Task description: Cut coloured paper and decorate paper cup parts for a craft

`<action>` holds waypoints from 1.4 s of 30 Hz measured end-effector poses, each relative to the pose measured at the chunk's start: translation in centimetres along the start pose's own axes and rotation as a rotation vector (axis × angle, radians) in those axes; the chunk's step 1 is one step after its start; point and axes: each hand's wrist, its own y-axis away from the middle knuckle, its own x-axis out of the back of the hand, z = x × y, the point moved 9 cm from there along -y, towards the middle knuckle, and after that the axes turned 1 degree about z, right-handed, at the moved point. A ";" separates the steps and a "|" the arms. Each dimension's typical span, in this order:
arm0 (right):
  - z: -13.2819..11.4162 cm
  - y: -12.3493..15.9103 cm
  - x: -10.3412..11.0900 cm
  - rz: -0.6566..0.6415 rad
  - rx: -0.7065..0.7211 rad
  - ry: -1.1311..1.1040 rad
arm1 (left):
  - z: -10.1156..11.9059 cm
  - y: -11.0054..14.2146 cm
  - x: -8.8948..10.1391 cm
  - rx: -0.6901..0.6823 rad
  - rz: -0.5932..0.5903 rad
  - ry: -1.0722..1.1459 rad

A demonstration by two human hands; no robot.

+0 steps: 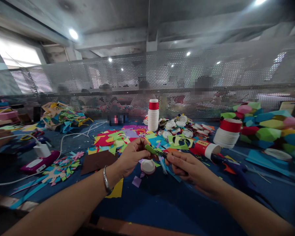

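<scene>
Left of the tall white-and-red paper-cup stack (153,118) lies a tangled multicoloured paper heap (60,116); right of it, round white cup pieces (170,125). Flat multicoloured paper scraps (114,139) spread before it, a grey perforated screen (162,70) behind.

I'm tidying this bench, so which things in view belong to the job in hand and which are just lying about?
Held, so likely part of the job:
green paper, left hand
scissors, by their look, right hand

Apparently just lying about now:
brown sheet
tall cup stack
purple power strip
</scene>
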 end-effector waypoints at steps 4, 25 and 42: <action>0.0 0.0 -0.1 0.000 -0.009 -0.003 | 0.2 0.0 -0.1 -0.007 -0.001 -0.002; 0.5 -0.3 -0.4 -0.035 -0.010 -0.007 | -1.3 -0.1 -1.1 -0.031 -0.086 -0.134; -1.0 -0.2 0.1 0.033 0.081 0.264 | -1.6 -0.1 -0.5 0.048 0.009 -0.139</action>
